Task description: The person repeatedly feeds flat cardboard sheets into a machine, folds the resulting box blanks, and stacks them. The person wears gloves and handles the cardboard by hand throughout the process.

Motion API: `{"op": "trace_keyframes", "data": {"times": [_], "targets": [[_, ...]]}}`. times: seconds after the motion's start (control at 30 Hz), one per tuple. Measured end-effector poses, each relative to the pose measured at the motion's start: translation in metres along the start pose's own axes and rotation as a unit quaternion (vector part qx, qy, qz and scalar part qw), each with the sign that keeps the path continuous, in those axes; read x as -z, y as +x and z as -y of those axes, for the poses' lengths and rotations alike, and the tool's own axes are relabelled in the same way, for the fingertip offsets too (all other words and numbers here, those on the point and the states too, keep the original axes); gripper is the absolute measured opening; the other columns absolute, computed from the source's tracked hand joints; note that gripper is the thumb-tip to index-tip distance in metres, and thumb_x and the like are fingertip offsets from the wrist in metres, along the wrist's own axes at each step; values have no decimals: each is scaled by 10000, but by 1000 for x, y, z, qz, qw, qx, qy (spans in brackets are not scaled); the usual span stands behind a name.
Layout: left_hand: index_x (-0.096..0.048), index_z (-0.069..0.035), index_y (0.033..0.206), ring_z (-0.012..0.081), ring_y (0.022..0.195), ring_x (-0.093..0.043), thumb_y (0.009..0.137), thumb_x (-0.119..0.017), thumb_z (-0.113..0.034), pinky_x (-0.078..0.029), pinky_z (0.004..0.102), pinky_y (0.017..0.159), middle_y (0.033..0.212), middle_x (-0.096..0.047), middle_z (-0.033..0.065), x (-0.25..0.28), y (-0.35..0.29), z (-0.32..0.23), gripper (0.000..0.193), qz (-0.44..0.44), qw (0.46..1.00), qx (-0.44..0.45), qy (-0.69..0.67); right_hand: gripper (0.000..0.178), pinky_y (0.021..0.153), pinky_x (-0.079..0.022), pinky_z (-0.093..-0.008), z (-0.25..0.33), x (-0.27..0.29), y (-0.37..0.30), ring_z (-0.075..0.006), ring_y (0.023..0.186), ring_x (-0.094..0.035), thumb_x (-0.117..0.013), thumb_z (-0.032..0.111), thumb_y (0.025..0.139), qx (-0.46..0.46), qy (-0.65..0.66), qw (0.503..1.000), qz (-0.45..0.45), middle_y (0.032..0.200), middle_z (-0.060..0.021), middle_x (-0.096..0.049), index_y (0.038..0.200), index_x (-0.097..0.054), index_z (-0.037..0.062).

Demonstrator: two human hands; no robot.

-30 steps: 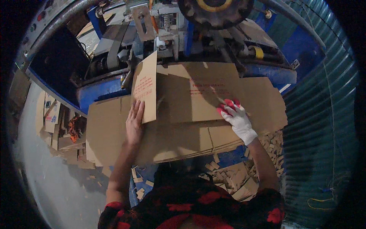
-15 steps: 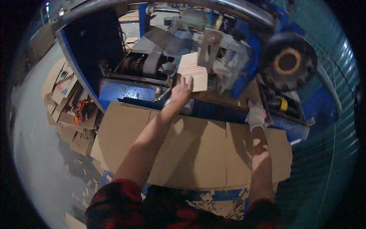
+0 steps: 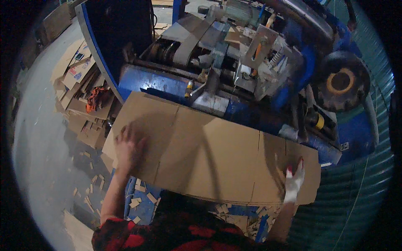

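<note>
Flat creased cardboard (image 3: 209,154) lies long-axis left-to-right, right end nearer; bare left hand (image 3: 130,147), gloved right hand (image 3: 294,182), fingers spread.

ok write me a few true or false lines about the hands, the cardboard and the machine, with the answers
1. The left hand and the right hand are both over the brown cardboard sheets. True.
2. Both hands wear gloves. False: only the right hand does; the left hand is bare.
3. The cardboard sheets lie on the near side of the blue machine. True.
4. The dark wheel is at the machine's left end. False: it is toward the right end.
5. An orange bundle lies on the pile of cardboard at the left. True.
</note>
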State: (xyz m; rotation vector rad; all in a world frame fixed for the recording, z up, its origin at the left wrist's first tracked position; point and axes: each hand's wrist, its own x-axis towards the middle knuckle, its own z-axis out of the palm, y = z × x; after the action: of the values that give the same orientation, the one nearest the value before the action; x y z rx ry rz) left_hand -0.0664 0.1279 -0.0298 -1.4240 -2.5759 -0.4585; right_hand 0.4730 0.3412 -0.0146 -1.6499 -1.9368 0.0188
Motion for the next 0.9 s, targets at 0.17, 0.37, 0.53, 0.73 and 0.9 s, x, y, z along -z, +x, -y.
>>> {"op": "trace_keyframes", "data": {"times": [0.17, 0.37, 0.53, 0.73, 0.9], "targets": [[-488, -22, 1280, 397, 1211, -431, 803, -660, -345, -370, 467, 994, 1319, -474, 200, 24, -64, 38, 601, 13, 1000, 20, 14, 550, 1096, -253, -473, -20, 42, -103, -370, 1288, -386, -635, 330, 830, -26, -256, 964, 60, 1353, -186, -466, 1272, -517, 25], [-458, -13, 1280, 405, 1152, -449, 679, -760, -450, -408, 487, 939, 1252, -493, 209, 31, -74, 43, 802, 140, 967, 212, 4, 696, 1109, -220, -477, -30, 57, -170, -361, 1312, -361, -650, 420, 825, -116, -287, 943, -123, 1354, -198, -464, 1355, -419, 32], [-424, -108, 1331, 384, 1148, -447, 644, -772, -487, -406, 514, 908, 1200, -507, 177, 55, -73, 45, 859, 30, 983, 131, 127, 753, 993, -392, -418, -72, 52, -173, -279, 1188, -488, -670, 259, 854, -413, 340, 818, -211, 1325, -155, -479, 1445, -253, 51], [-295, -111, 1441, 351, 1171, -477, 642, -824, -253, -407, 489, 944, 1291, -484, 178, 113, -81, 12, 969, -16, 914, 3, -405, 545, 913, -465, -352, -31, 79, -172, -219, 1085, -549, -589, 45, 888, -268, 341, 856, -281, 1271, -126, -515, 1384, -366, 23], [-310, -34, 1432, 298, 1259, -457, 664, -785, -126, -394, 372, 1013, 1370, -453, 211, 92, -104, -28, 909, 187, 878, -14, -441, 486, 1031, -341, -459, 45, 96, -175, -321, 1235, -444, -637, 71, 797, 75, 175, 969, 160, 1336, -146, -460, 1263, -505, 109]]}}
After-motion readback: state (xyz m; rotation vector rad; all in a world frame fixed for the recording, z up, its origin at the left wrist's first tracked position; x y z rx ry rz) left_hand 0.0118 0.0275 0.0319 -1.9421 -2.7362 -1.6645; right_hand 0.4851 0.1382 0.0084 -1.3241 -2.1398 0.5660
